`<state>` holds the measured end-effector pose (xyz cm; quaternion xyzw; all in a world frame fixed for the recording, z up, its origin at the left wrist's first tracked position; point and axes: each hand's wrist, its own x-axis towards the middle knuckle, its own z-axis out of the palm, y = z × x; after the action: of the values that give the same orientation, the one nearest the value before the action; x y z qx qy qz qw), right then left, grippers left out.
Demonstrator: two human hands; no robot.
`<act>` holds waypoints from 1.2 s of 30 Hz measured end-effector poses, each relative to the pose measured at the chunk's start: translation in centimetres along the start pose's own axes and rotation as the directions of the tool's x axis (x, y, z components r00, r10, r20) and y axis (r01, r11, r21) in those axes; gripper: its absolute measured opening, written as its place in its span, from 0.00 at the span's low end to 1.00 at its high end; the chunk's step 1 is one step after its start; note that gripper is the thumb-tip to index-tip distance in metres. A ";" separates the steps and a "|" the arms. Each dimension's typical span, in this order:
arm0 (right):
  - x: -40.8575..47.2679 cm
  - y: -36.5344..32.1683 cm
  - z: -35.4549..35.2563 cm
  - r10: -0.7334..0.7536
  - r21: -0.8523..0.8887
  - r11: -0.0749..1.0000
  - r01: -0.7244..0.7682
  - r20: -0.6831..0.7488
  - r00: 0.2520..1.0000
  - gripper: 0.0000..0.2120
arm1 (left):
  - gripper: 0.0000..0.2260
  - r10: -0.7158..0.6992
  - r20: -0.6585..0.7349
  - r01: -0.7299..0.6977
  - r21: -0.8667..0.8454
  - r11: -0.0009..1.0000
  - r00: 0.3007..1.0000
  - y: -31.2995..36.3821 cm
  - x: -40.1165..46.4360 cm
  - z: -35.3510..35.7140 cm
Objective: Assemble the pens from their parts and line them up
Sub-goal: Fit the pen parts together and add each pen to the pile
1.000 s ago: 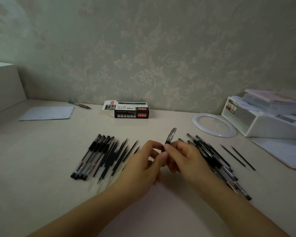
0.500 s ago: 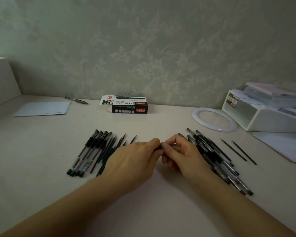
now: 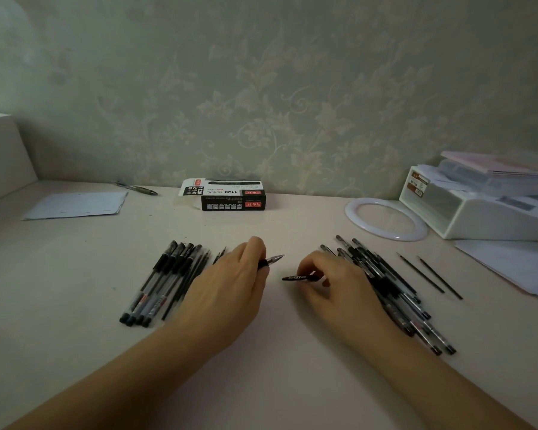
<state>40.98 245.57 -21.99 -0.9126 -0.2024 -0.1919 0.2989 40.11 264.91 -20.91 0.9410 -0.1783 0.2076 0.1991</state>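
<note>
Black plastic is showing in both hands: the left hand (image 3: 230, 283) is gripping a pen (image 3: 271, 261) by its barrel, tip bared, the right hand (image 3: 333, 280) is pinching its cap (image 3: 298, 277) just beside, apparently capping next, needing alignment.

Hands: two, left hand (image 3: 230, 283) and right hand (image 3: 339, 287)
Thin black loose refills (image 3: 429, 276): two
Black-and-white cardboard pen box (image 3: 230, 197): one
White plastic ring (image 3: 385, 218): one

A home desk corner is suggested by floral wallpaper (image 3: 261, 88), a pale counter (image 3: 75, 274), stacked papers (image 3: 510, 265) and a storage box (image 3: 466, 212).
</note>
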 end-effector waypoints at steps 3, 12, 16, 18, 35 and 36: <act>0.0 0.3 0.2 -0.013 -0.069 0.997 0.015 0.031 0.999 0.02 | 0.05 0.013 0.040 -0.013 0.009 1.000 0.999 0.1 0.0 -0.2; 0.1 -0.9 -0.2 0.054 0.128 0.990 -0.055 0.011 0.999 0.08 | 0.05 0.076 0.042 -0.074 -0.033 0.997 0.996 0.3 -0.1 -0.4; 0.2 -1.3 -0.4 0.130 0.341 0.930 -0.141 0.053 0.990 0.12 | 0.08 0.158 -0.003 -0.158 -0.072 0.985 0.987 0.8 0.1 -0.7; 0.3 -1.3 -0.5 0.159 0.430 0.884 -0.184 0.094 0.983 0.11 | 0.09 0.183 0.003 -0.182 -0.090 0.979 0.983 0.8 0.2 -0.8; 0.6 -1.0 -1.4 0.165 0.529 0.821 -0.214 0.138 0.977 0.06 | 0.08 0.198 0.112 -0.166 -0.245 0.955 0.974 0.2 0.1 0.0; 0.6 -1.0 -1.4 0.168 0.526 0.823 -0.216 0.138 0.976 0.06 | 0.07 0.204 0.099 -0.176 -0.240 0.955 0.974 0.2 0.1 0.0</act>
<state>40.66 245.59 -20.14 -0.8151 -0.1678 -0.0571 0.5515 40.12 264.69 -20.82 0.9011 -0.3027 0.1456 0.2742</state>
